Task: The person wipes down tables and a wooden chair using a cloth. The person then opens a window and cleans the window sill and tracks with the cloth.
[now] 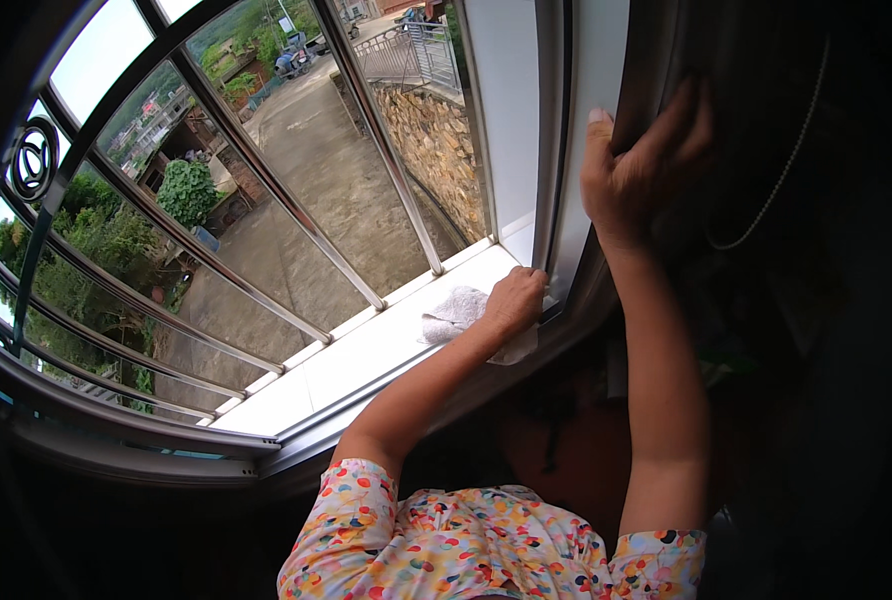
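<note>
My left hand (517,300) is closed over a pale, crumpled cloth (457,311) at the lower right corner of the window opening. Part of the cloth spreads over the white sill (341,375), and another fold hangs below my wrist across the metal window track (408,367). Higher up on the right, my right hand (633,172) grips the upright side of the window frame (592,67). Its thumb lies on the light face, while the other fingers reach around into shadow and are hard to make out.
Shiny metal security bars (266,187) stand along the sill's outer edge. Sliding sash rails (138,442) fill the lower left. A beaded cord (780,180) hangs at the right. Outside are a concrete yard (288,187) and a stone wall (431,142). The room's interior is very dark.
</note>
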{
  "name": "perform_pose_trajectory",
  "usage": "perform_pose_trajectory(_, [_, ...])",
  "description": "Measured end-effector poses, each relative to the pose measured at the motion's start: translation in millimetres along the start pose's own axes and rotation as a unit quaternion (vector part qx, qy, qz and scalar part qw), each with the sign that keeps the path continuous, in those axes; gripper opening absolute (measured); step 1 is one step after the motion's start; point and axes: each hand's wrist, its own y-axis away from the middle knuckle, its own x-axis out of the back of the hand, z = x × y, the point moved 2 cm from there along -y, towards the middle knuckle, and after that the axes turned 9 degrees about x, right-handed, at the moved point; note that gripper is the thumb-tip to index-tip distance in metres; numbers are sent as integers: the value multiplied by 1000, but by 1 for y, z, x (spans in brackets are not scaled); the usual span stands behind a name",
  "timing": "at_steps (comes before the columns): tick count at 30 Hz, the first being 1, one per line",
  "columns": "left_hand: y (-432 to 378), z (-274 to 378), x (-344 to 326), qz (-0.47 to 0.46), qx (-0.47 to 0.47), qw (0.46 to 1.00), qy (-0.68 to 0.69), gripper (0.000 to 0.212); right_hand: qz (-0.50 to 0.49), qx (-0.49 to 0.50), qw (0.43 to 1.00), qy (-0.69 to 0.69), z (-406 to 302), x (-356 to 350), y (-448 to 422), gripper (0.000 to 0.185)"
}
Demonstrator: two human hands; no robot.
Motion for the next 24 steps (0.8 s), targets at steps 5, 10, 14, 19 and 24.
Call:
perform_pose_trajectory(5, [-4, 3, -18, -17, -43, 997, -56, 11, 0, 4, 1000, -4, 1, 3, -4, 75])
perform_pose_trajectory(10, [-2, 8, -8, -33, -66, 996, -59, 13, 0, 5, 1000, 14, -3, 7, -10, 75])
perform_pose_trajectory(14, [0, 16, -1, -27, -34, 995, -87, 14, -1, 9, 1000, 24, -5, 12, -13, 75])
perform_pose_trajectory(19, [-10, 14, 8, -102, -19, 987, -120, 17, -21, 19, 999, 29, -9, 15, -17, 76])
perform_pose_trajectory(24, [-3, 7, 16, -134, -57, 980, -137, 14, 7, 25, 1000, 10, -9, 12, -20, 75])
